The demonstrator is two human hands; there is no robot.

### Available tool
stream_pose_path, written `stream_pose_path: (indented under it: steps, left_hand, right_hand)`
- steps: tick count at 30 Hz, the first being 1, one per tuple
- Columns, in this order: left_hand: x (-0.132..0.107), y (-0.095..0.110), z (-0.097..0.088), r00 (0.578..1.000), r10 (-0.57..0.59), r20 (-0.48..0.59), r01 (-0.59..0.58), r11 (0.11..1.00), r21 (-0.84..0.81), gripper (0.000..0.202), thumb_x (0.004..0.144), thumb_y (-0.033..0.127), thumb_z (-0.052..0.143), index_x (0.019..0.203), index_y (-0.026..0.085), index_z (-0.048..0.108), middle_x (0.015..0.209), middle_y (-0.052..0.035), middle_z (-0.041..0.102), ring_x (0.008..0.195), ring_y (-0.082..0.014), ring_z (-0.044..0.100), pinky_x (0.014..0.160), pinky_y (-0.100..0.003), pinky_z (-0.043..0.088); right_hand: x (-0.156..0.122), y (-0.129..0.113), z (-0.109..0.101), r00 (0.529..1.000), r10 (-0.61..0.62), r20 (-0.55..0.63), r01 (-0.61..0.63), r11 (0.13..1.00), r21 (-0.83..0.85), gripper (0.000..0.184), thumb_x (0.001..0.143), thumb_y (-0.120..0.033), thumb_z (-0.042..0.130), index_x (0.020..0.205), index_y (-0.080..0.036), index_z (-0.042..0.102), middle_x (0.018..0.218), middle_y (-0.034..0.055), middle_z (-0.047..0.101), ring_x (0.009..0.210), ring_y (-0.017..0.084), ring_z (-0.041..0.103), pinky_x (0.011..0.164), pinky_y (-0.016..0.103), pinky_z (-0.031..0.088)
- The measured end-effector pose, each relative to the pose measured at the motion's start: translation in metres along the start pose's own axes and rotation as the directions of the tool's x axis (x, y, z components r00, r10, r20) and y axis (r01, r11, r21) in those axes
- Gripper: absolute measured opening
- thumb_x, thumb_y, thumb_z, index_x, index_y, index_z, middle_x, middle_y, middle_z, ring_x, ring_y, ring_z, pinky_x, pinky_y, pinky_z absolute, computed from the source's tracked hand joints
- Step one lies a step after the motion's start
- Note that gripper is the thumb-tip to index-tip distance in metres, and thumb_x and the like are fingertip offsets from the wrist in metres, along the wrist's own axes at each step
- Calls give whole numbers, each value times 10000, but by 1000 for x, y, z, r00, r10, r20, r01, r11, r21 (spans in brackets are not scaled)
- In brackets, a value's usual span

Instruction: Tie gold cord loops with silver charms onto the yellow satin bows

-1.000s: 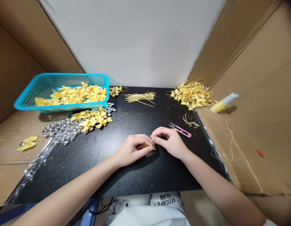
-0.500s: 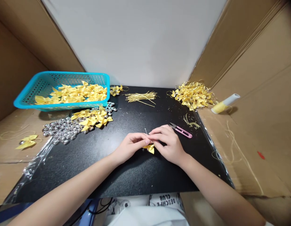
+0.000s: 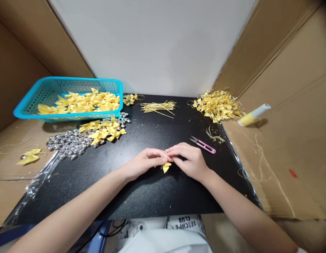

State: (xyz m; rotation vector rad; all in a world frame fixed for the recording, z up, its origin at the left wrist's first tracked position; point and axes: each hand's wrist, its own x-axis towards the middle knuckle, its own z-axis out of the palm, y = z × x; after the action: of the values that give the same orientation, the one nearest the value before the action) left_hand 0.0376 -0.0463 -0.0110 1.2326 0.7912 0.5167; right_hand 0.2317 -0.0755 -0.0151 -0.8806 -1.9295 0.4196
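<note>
Over the middle of the black table, my left hand pinches a small yellow ribbon bow between thumb and fingers. One loop of the bow hangs below the fingertips; the rest is covered. My right hand meets it from the other side, its fingertips closed together against the left ones. What they grip there is hidden. Pink thread snips lie just beyond my right hand. Farther back is a bundle of gold cords.
At the left, a blue basket holds yellow bows. Silver bells and loose bows lie before it. A pile of gold-looped bows is back right, near cord scraps and a tube. Cardboard walls enclose both sides.
The thin pale strand that stuck up above my fingertips no longer shows. My right fingers have drawn closer together, and less of the bow is visible below my hands.
</note>
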Motion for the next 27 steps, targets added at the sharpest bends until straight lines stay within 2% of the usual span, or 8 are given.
stream_pose_path:
  steps: [13, 20, 24, 27]
  left_hand:
    - [0, -2, -4, 1000, 6, 20, -6, 1000, -27, 193, 723, 368, 751, 721, 175, 760, 717, -17, 653, 612, -101, 440, 568, -222, 322]
    - [0, 0, -7, 996, -84, 34, 87, 990, -114, 214, 708, 366, 762, 785, 166, 764, 677, -12, 615, 604, -105, 425, 585, -241, 320]
    - [1, 4, -9, 990, -103, 101, 122, 970, -210, 227, 711, 362, 769, 813, 160, 757, 717, -20, 628, 613, -100, 428, 600, -239, 330]
    - [1, 5, -10, 984, -96, 153, 130, 963, -235, 261, 722, 382, 766, 833, 147, 739, 802, -44, 657, 626, -96, 434, 606, -239, 332]
  right_hand:
    - [1, -3, 3, 998, 42, -45, -41, 999, 25, 102, 838, -125, 619, 797, -204, 668, 738, 23, 717, 697, 155, 670, 683, 295, 538]
    - [-1, -5, 5, 981, 188, -41, -180, 973, 141, 94, 800, -117, 633, 762, -199, 657, 735, 8, 705, 682, 143, 662, 674, 272, 525]
    - [-1, -2, 6, 945, 326, -21, -309, 913, 265, 69, 765, -137, 665, 759, -199, 637, 726, -4, 686, 682, 141, 652, 685, 279, 523]
    - [1, 0, 8, 901, 431, 37, -401, 800, 447, 110, 745, -187, 702, 768, -204, 595, 738, -7, 664, 697, 139, 648, 702, 288, 538]
